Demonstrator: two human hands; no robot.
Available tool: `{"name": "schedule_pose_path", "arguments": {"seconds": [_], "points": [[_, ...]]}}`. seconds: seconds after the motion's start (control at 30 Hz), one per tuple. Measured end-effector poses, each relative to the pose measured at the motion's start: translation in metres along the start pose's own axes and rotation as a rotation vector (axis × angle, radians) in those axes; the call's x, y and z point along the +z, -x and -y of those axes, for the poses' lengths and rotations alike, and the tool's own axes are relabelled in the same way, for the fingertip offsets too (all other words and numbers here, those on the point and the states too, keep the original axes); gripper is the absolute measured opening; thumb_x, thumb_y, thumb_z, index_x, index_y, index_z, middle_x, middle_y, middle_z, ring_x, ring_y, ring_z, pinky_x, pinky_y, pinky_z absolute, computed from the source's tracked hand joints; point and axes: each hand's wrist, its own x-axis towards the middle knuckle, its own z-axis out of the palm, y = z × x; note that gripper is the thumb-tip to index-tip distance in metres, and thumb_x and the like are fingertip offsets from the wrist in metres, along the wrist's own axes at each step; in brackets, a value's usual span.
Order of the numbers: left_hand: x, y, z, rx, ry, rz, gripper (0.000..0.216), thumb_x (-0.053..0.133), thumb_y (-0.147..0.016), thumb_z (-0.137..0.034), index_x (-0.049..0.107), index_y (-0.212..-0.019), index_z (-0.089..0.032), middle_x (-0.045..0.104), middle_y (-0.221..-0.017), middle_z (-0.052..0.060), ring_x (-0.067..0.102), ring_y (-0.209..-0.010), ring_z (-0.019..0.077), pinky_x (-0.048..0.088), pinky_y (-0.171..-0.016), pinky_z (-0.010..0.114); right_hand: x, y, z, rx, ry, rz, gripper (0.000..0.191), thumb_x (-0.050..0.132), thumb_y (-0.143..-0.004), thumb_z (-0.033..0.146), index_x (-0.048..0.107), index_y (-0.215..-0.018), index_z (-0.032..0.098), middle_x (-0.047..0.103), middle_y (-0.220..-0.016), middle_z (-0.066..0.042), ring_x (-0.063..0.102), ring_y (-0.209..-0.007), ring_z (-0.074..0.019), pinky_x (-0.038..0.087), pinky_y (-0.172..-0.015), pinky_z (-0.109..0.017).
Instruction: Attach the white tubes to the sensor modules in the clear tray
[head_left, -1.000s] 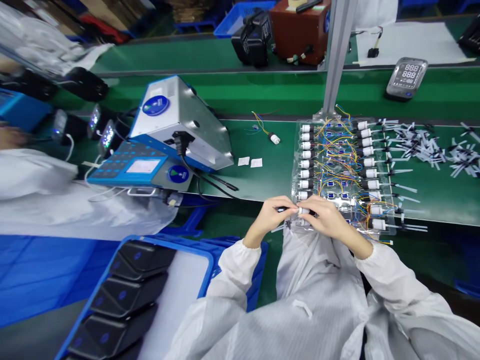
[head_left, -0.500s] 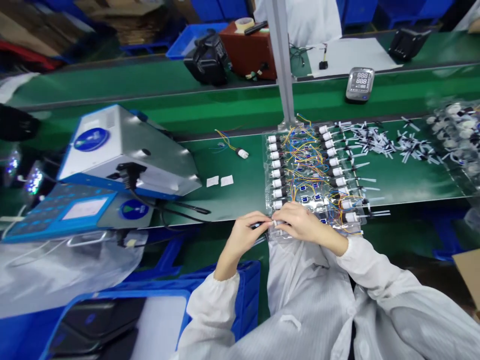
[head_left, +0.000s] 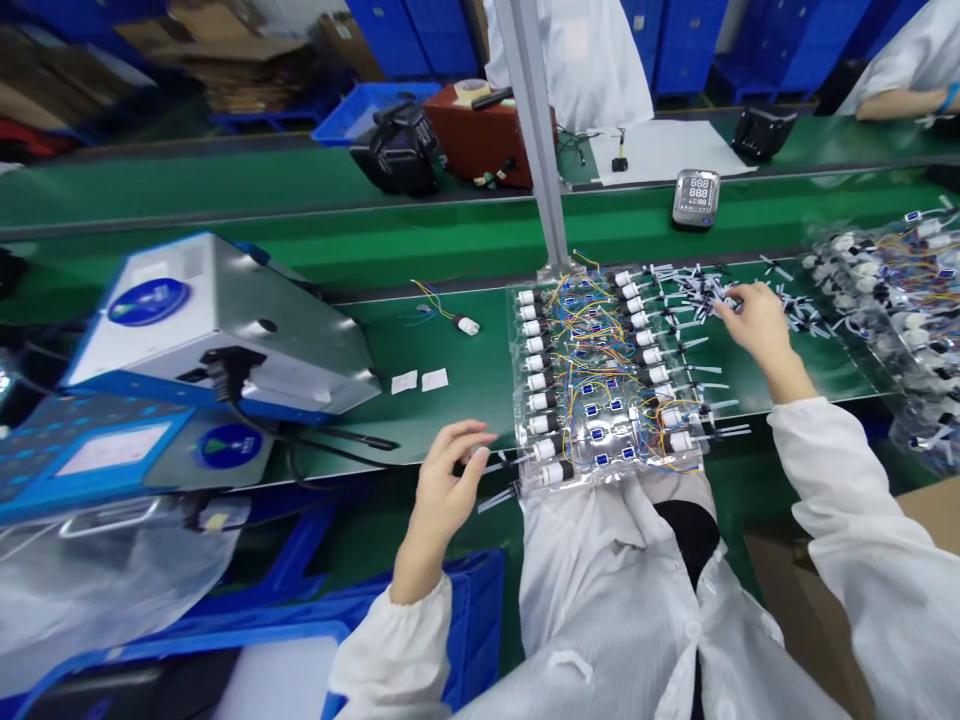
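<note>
A clear plastic tray (head_left: pixel 525 480) of small white cylinder parts with coloured wires lies at the table's near edge. My left hand (head_left: pixel 446 480) hovers just left of the tray's near corner, fingers loosely curled around a thin dark and white strip that points at the tray. My right hand (head_left: pixel 754 318) reaches to the far right of the tray and rests on a heap of small black and white strips (head_left: pixel 802 300), fingers bent down into it; what they hold, if anything, is hidden.
A grey and blue machine (head_left: pixel 217 330) with a keypad stands at the left. A metal post (head_left: pixel 536 130) rises behind the tray. A second tray (head_left: pixel 892 290) of wired parts lies far right. Blue crates (head_left: pixel 465 600) sit below the table. A display unit (head_left: pixel 695 197) stands on the far belt.
My hands have parted from the tray's near corner. The right hand swung out to the strip heap on the right. The left hand drew back slightly. The view shifted right.
</note>
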Motion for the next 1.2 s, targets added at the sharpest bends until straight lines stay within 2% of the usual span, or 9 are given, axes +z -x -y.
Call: {"name": "schedule_pose_path", "arguments": {"seconds": [0.13, 0.3, 0.47, 0.63, 0.73, 0.83, 0.93, 1.07, 1.2], "points": [[-0.005, -0.002, -0.007, 0.024, 0.037, -0.075, 0.023, 0.058, -0.101, -0.033, 0.076, -0.104, -0.020, 0.068, -0.119, 0.010, 0.066, -0.113, 0.0240, 0.056, -0.085, 0.033, 0.032, -0.010, -0.040, 0.046, 0.101, 0.062, 0.024, 0.057, -0.096, 0.025, 0.074, -0.104, 0.010, 0.070, -0.109, -0.021, 0.065, -0.100, -0.0284, 0.049, -0.095, -0.044], [-0.012, 0.002, -0.012, 0.016, 0.121, -0.147, 0.019, 0.061, -0.100, -0.032, 0.076, -0.101, -0.020, 0.070, -0.113, 0.009, 0.069, -0.103, 0.0217, 0.057, -0.085, 0.033, -0.006, 0.006, -0.027, -0.026, -0.011, -0.179, 0.019, 0.063, -0.095, 0.030, 0.074, -0.090, 0.016, 0.072, -0.091, -0.015, 0.063, -0.086, -0.0231, 0.049, -0.087, -0.039], [0.002, -0.008, -0.039, -0.040, 0.390, -0.090, 0.023, 0.065, -0.099, -0.034, 0.076, -0.114, -0.019, 0.077, -0.105, 0.010, 0.074, -0.088, 0.0194, 0.061, -0.085, 0.033, -0.037, 0.065, 0.083, -0.050, -0.594, -0.097, 0.015, 0.071, -0.094, 0.036, 0.073, -0.094, 0.021, 0.071, -0.082, -0.006, 0.063, -0.068, -0.0168, 0.049, -0.062, -0.031], [0.026, -0.036, -0.086, 0.040, 0.686, 0.019, 0.065, 0.077, -0.090, -0.048, 0.061, -0.146, -0.021, 0.070, -0.136, 0.018, 0.074, -0.113, 0.0306, 0.065, -0.086, 0.039, -0.015, 0.136, 0.226, -0.273, -0.837, 0.058, 0.012, 0.068, -0.095, 0.028, 0.068, -0.084, 0.025, 0.068, -0.075, -0.002, 0.064, -0.066, -0.0187, 0.053, -0.061, -0.034], [0.023, -0.044, -0.100, 0.086, 0.559, -0.035, 0.049, 0.080, -0.088, -0.043, 0.072, -0.132, -0.022, 0.074, -0.127, 0.014, 0.075, -0.111, 0.0295, 0.065, -0.093, 0.043, 0.003, 0.146, 0.267, -0.444, -0.838, 0.091, 0.011, 0.064, -0.096, 0.027, 0.068, -0.086, 0.026, 0.070, -0.078, -0.004, 0.067, -0.072, -0.0209, 0.056, -0.067, -0.037], [0.011, -0.044, -0.088, 0.021, 0.477, -0.129, 0.026, 0.075, -0.093, -0.038, 0.080, -0.110, -0.019, 0.080, -0.102, 0.010, 0.077, -0.094, 0.0227, 0.065, -0.086, 0.037, 0.018, 0.134, 0.273, -0.569, -0.823, 0.223, 0.012, 0.062, -0.100, 0.030, 0.069, -0.092, 0.025, 0.072, -0.087, -0.005, 0.067, -0.079, -0.0207, 0.057, -0.073, -0.037], [0.004, -0.044, -0.054, -0.136, 0.607, -0.191, 0.036, 0.070, -0.096, -0.041, 0.075, -0.120, -0.014, 0.079, -0.094, 0.009, 0.071, -0.063, 0.0129, 0.059, -0.057, 0.025, 0.037, 0.117, 0.263, -0.627, -0.692, 0.346, 0.016, 0.059, -0.103, 0.030, 0.070, -0.095, 0.021, 0.071, -0.089, -0.006, 0.065, -0.083, -0.0210, 0.054, -0.082, -0.038], [0.011, -0.044, -0.010, -0.251, 0.694, -0.071, 0.052, 0.070, -0.096, -0.041, 0.062, -0.140, -0.015, 0.077, -0.088, 0.006, 0.063, -0.047, 0.0075, 0.050, -0.044, 0.019, 0.065, 0.109, 0.252, -0.847, -0.331, 0.469, 0.019, 0.054, -0.100, 0.014, 0.072, -0.102, 0.019, 0.067, -0.100, -0.012, 0.058, -0.097, -0.0259, 0.048, -0.088, -0.041], [0.024, -0.042, 0.009, -0.303, 0.671, 0.018, 0.038, 0.071, -0.094, -0.044, 0.070, -0.115, -0.013, 0.076, -0.082, 0.008, 0.068, -0.055, 0.0121, 0.050, -0.047, 0.021, 0.078, 0.109, 0.249, -0.922, -0.163, 0.492, 0.020, 0.057, -0.097, 0.011, 0.069, -0.110, 0.019, 0.064, -0.107, -0.012, 0.054, -0.097, -0.0257, 0.044, -0.081, -0.038]]}}
